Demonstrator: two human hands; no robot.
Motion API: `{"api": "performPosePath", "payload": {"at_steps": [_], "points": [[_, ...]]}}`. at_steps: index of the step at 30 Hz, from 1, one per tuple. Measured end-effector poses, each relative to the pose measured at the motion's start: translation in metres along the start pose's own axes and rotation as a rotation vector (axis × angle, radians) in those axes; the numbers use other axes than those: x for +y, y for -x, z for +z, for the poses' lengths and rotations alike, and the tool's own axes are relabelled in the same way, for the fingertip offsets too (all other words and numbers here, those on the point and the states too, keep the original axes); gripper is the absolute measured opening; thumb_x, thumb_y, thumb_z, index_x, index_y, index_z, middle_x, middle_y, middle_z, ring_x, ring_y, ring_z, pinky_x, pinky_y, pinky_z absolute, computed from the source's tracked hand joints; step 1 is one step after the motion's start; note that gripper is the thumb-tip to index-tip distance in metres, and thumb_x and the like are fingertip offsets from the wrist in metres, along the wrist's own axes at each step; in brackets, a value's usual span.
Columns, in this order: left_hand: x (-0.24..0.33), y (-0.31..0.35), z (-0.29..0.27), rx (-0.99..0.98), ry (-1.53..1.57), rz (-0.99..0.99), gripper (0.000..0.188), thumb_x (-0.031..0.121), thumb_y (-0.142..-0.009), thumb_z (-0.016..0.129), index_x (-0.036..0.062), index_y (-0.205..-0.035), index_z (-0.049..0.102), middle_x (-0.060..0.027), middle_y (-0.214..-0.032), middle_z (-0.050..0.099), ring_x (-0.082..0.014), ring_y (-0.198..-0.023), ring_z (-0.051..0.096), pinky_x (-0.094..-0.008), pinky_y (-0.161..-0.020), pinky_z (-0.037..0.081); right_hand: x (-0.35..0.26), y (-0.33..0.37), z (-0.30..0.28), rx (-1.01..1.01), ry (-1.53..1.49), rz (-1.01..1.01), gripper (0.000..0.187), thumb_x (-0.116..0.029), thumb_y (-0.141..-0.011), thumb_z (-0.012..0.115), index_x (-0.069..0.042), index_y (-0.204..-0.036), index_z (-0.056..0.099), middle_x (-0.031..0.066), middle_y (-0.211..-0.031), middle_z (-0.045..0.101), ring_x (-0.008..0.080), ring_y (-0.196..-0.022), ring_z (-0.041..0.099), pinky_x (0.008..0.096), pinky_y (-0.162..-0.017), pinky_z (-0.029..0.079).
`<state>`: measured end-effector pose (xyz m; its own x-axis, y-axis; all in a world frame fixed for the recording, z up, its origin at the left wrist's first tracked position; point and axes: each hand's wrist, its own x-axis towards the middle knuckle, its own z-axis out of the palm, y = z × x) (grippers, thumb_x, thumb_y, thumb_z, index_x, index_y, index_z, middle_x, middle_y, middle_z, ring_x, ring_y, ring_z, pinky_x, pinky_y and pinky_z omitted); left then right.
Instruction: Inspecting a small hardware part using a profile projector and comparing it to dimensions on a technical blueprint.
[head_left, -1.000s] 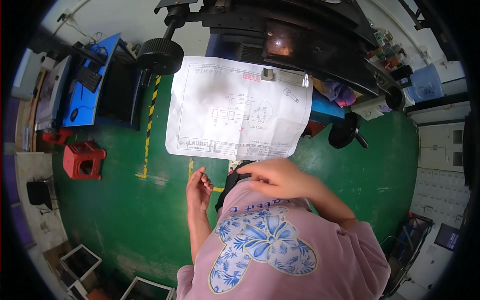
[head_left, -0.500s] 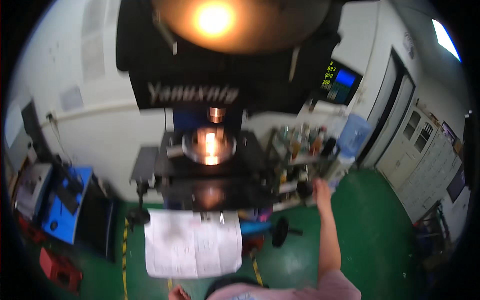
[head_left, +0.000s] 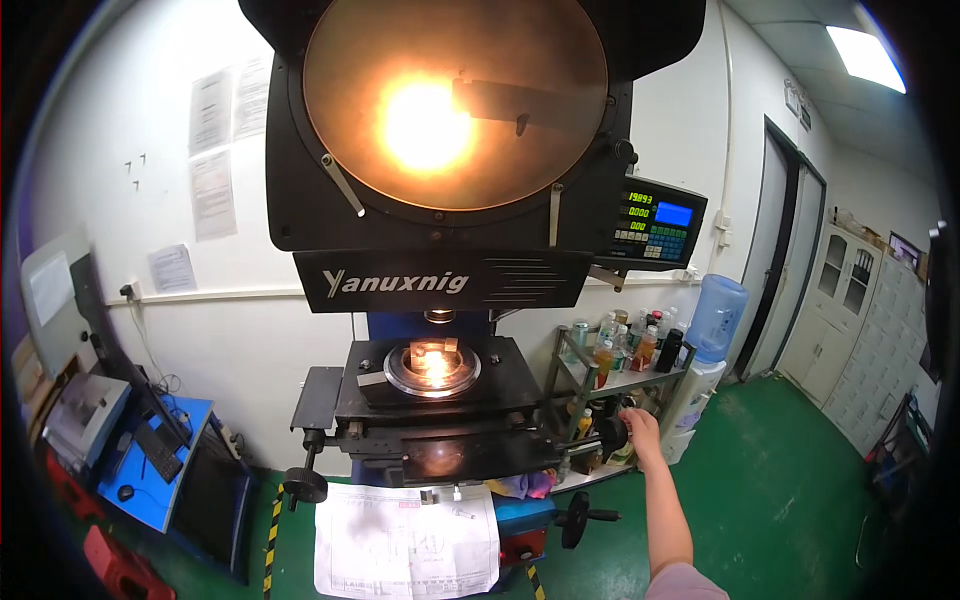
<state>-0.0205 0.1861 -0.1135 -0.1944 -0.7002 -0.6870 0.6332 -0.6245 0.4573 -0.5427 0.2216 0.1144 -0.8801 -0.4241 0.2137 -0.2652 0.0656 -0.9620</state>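
Far to the left of the grip, low against the white wall, stands a blue cabinet (head_left: 150,480) with a keyboard and small devices on its top. Nearer, at the left end of the machine's stage, a black handwheel (head_left: 305,486) hangs on its shaft, well apart from the hand. Below and left of the grip, a large technical drawing sheet (head_left: 407,540) is clipped to the front of the machine.

The machine is an optical profile projector (head_left: 440,280): its round glowing screen (head_left: 455,100) sits high above and left of the grip, and its lit stage (head_left: 432,370) with a circular glass plate lies left of the hand and slightly above it. A digital readout box (head_left: 655,222) with green figures and a blue panel sits well above the grip.

The right hand (head_left: 640,428) reaches forward at the end of a bare forearm rising from the lower edge. Its grip is closed round a black knob (head_left: 612,436) at the right end of the stage; the knob sits at the left side of the hand, partly wrapped by the fingers. Just behind the hand stands a metal shelf rack (head_left: 620,385) carrying bottles and cans. Right of the grip and a little above is a blue water jug (head_left: 716,316) on a white dispenser, with the green floor (head_left: 780,490) spreading beyond it.

The left hand does not show.
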Motion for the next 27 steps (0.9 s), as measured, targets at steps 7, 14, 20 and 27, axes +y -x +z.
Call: {"api": "performPosePath", "payload": {"at_steps": [7, 14, 20, 27], "points": [[0.002, 0.011, -0.002, 0.090, 0.140, 0.031, 0.017, 0.007, -0.070, 0.049, 0.0149, -0.057, 0.041, 0.0042, -0.046, 0.039, -0.0091, -0.037, 0.037, -0.0184, -0.034, 0.029, -0.001, 0.007, -0.006, -0.206, -0.027, 0.203, 0.034, -0.037, -0.078, 0.040, -0.008, -0.093, 0.050, 0.0040, -0.077, 0.050, 0.0157, -0.071, 0.050, 0.0297, -0.053, 0.044], [0.006, 0.028, 0.028, 0.086, -0.089, 0.036, 0.024, 0.018, -0.072, 0.041, 0.0161, -0.049, 0.033, 0.0035, -0.038, 0.029, -0.0097, -0.031, 0.028, -0.0216, -0.029, 0.023, -0.003, -0.002, -0.003, -0.367, -0.231, -0.056, 0.039, -0.035, -0.076, 0.042, -0.003, -0.096, 0.052, 0.0060, -0.096, 0.054, 0.0173, -0.093, 0.047, 0.0286, -0.086, 0.032], [0.003, 0.030, 0.014, -0.034, 0.091, 0.067, 0.010, 0.015, -0.073, 0.047, 0.0115, -0.065, 0.044, 0.0041, -0.048, 0.035, -0.0079, -0.041, 0.033, -0.0212, -0.039, 0.029, 0.006, -0.004, -0.009, -0.627, -0.494, -0.060, 0.048, -0.028, -0.075, 0.044, 0.006, -0.109, 0.040, 0.0127, -0.111, 0.043, 0.0204, -0.106, 0.039, 0.0313, -0.092, 0.028], [-0.002, 0.044, 0.002, 0.146, 0.144, 0.012, 0.012, 0.014, -0.072, 0.042, 0.0078, -0.082, 0.047, 0.0025, -0.055, 0.039, -0.0090, -0.046, 0.035, -0.0214, -0.042, 0.030, 0.005, -0.001, -0.011, -0.665, -0.531, -0.023, 0.055, -0.024, -0.071, 0.046, 0.007, -0.114, 0.033, 0.0148, -0.118, 0.037, 0.0223, -0.109, 0.036, 0.0328, -0.093, 0.026]]}}
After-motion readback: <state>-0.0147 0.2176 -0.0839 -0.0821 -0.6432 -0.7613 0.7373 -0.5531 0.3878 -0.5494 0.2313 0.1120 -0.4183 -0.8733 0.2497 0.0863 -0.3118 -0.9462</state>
